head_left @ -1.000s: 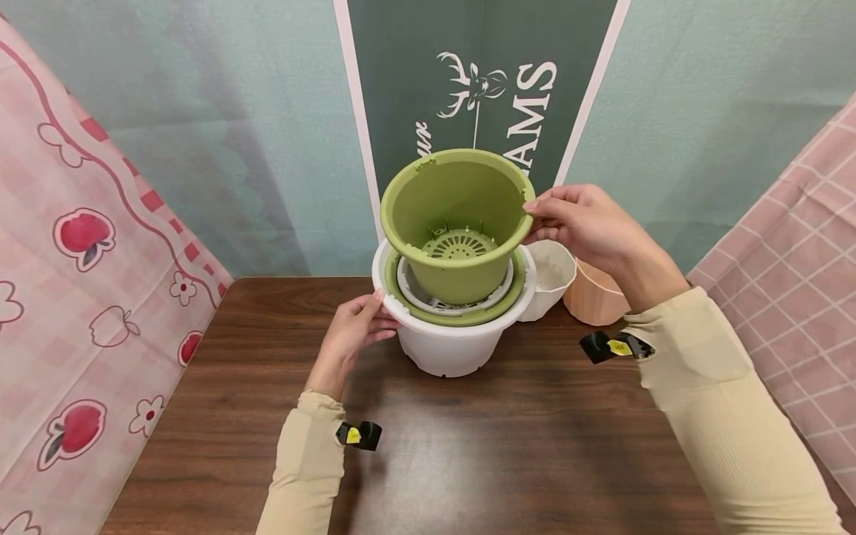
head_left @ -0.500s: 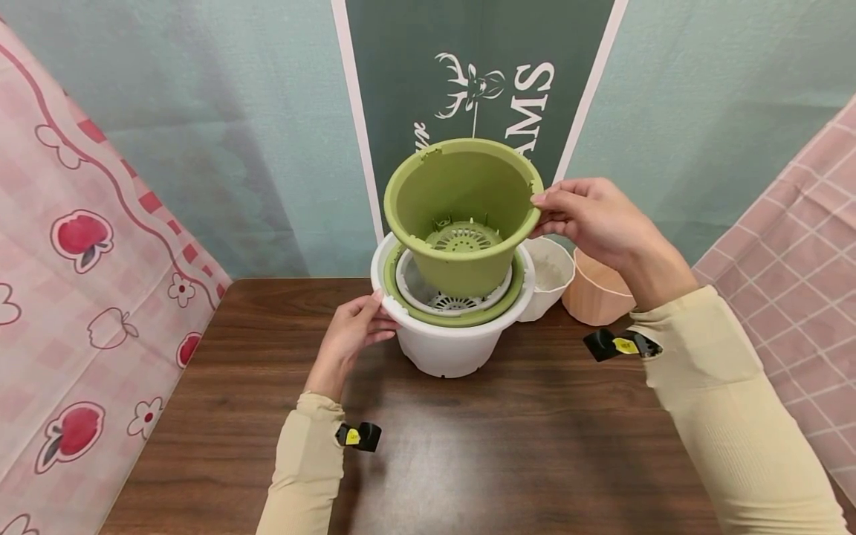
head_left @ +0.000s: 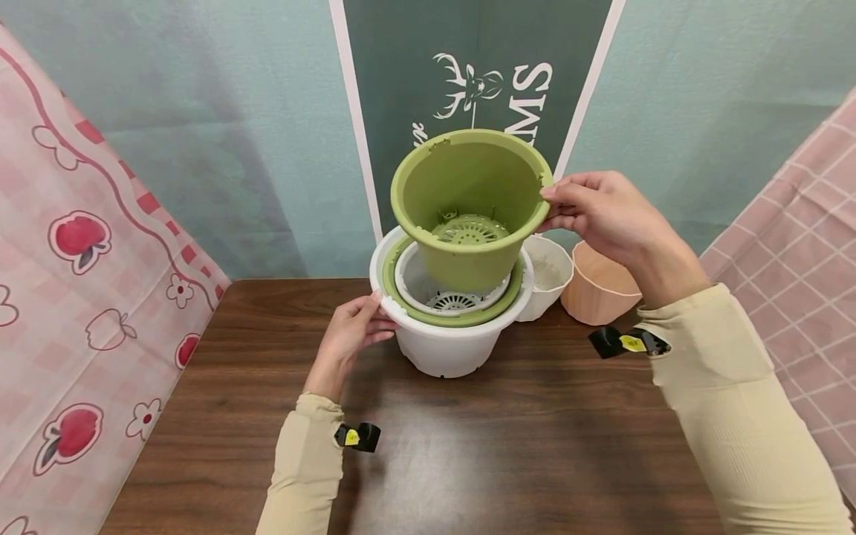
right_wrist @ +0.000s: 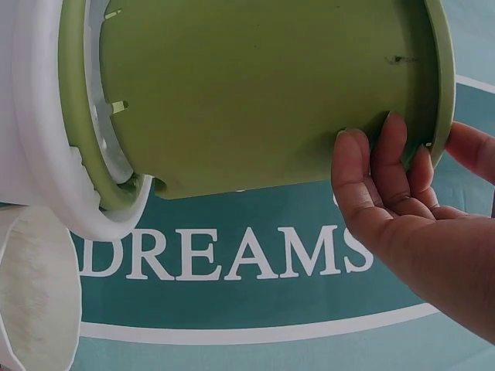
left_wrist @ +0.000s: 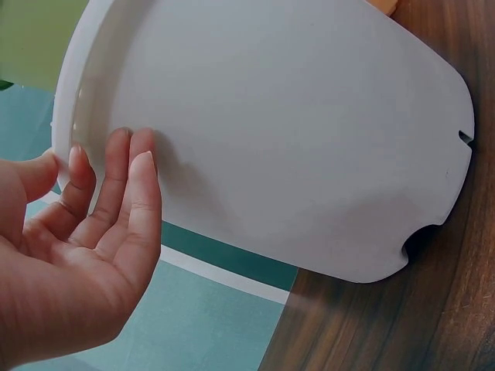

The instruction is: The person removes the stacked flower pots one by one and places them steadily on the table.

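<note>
A green plastic flowerpot (head_left: 471, 256) with a slotted bottom is held up, slightly tilted, over a nest of pots. My right hand (head_left: 605, 212) pinches its rim at the right; the right wrist view shows the fingers (right_wrist: 390, 158) against the pot's outer wall. Below it stands a large white flowerpot (head_left: 444, 353) on the table, with a green pot (head_left: 461, 321) inside and a smaller white pot (head_left: 417, 286) innermost, its slotted bottom partly showing. My left hand (head_left: 351, 334) pinches the large white pot's rim at its left, thumb on the rim, other fingers (left_wrist: 143, 185) under it.
Behind and right of the nest stand a white faceted pot (head_left: 550, 279) and a peach-coloured pot (head_left: 598, 286). The dark wooden table (head_left: 428, 461) meets a green printed curtain (head_left: 281, 148) at the back, with pink cloths at both sides.
My right hand has raised the green pot up and a little to the right, so more of the inner white pot shows. My left hand has stayed on the large white pot's rim.
</note>
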Motion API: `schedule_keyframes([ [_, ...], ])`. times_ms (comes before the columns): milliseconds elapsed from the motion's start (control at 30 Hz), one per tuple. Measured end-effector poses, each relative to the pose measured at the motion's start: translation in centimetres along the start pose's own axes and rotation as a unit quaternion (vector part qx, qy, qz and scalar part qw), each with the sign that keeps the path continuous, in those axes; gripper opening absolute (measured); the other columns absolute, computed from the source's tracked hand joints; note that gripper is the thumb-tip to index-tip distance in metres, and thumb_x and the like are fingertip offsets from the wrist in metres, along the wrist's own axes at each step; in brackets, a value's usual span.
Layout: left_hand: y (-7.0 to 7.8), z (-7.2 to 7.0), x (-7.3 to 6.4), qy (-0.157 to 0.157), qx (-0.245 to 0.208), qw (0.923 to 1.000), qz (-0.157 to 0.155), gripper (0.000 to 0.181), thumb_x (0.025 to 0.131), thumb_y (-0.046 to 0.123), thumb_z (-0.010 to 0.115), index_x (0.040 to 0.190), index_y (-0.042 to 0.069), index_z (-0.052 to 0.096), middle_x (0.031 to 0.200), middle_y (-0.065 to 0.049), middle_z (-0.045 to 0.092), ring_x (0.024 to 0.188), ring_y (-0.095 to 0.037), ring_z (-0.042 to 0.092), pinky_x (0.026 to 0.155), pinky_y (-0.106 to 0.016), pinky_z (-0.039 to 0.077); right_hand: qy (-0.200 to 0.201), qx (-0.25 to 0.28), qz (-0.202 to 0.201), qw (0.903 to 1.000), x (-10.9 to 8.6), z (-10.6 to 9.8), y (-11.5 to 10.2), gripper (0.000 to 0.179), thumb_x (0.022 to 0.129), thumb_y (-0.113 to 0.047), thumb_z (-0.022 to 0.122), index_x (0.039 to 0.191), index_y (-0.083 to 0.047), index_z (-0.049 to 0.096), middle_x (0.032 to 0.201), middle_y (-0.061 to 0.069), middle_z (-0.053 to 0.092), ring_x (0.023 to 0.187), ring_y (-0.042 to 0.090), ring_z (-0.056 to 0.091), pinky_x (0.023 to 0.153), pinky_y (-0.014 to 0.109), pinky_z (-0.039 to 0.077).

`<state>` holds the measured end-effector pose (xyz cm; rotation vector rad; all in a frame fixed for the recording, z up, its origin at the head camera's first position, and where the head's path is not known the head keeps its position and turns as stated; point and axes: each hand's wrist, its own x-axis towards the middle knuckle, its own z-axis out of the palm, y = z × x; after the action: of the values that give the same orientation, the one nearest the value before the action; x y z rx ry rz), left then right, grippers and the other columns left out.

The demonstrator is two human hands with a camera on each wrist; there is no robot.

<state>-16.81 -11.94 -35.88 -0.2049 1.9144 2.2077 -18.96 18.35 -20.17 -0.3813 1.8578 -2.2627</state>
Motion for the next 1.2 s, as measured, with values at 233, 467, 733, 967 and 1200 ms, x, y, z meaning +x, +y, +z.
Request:
schedule_keyframes([
  [233,0.0,-0.1,0.0,0.0,0.004,1.0,-0.002,0.03,0.097,0.025,0.046,0.097,-0.003,0.055,0.075,-0.005,0.062,0.071,-0.015,0.064,0.067,-0.029,0.055,0.005,0.02,-0.004,0.9998,-0.2,-0.8,0.0,0.01,0.089,0.005,0.053,0.087,0.01,0.062,0.08,0.02,0.062,0.072,0.025,0.063,0.069,0.031,0.054],
  [467,0.0,-0.1,0.0,-0.001,0.007,1.0,-0.002,0.031,0.096,0.026,0.047,0.097,-0.003,0.055,0.076,-0.006,0.062,0.071,-0.015,0.064,0.067,-0.028,0.055,0.006,0.028,-0.01,0.9995,-0.3,-1.4,0.0,0.009,0.088,0.004,0.055,0.086,0.01,0.062,0.08,0.02,0.062,0.072,0.026,0.063,0.07,0.032,0.054],
  [733,0.0,-0.1,0.1,-0.002,0.013,0.9999,-0.006,0.033,0.096,0.028,0.047,0.099,-0.003,0.055,0.078,-0.006,0.062,0.073,-0.015,0.064,0.068,-0.029,0.055,0.013,0.033,-0.006,0.9994,-0.4,-2.0,-0.3,0.01,0.087,0.003,0.057,0.087,0.012,0.061,0.081,0.022,0.062,0.072,0.027,0.063,0.07,0.032,0.054],
  [967,0.1,-0.1,0.1,-0.002,0.01,0.9999,-0.007,0.033,0.096,0.028,0.047,0.101,-0.003,0.055,0.078,-0.005,0.062,0.073,-0.015,0.064,0.069,-0.03,0.055,0.018,0.046,-0.011,0.9987,-0.5,-2.7,-0.3,0.01,0.088,0.006,0.054,0.087,0.013,0.061,0.08,0.022,0.062,0.072,0.029,0.063,0.07,0.034,0.054],
  [1200,0.1,-0.1,0.1,-0.007,0.007,0.9999,-0.004,0.032,0.096,0.028,0.047,0.1,-0.003,0.055,0.078,-0.005,0.062,0.073,-0.015,0.064,0.068,-0.029,0.055,0.01,0.065,-0.022,0.9976,-1.0,-3.7,-0.5,0.012,0.089,0.01,0.049,0.088,0.015,0.06,0.081,0.023,0.061,0.073,0.031,0.063,0.07,0.036,0.054],
])
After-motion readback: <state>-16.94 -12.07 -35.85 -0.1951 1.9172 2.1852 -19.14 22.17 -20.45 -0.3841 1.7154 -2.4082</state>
